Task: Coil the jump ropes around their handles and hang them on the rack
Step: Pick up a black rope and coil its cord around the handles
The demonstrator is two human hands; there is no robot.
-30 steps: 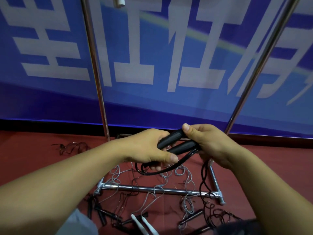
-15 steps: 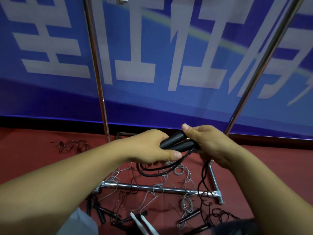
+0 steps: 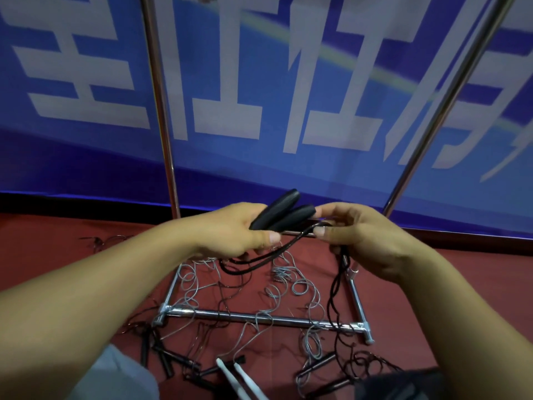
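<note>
Two matt black rubbery handles [image 3: 284, 210]; braided black cord [image 3: 268, 258]; shiny chromed metal rack tubes [image 3: 259, 318]; smooth, matt red floor [image 3: 43, 255]; glossy blue printed banner [image 3: 331, 174].

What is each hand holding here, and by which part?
The left hand grips the two black handles together at their lower ends. The right hand pinches the black rope close to where it leaves the handles.

We observe one item bearing text: the blue banner [image 3: 331, 90] behind the rack uprights carries large white block characters. They are cropped at the upper edge and partly covered by the uprights, so we cannot read any complete character. We find no legible labels, brands or numbers on any other item.
</note>
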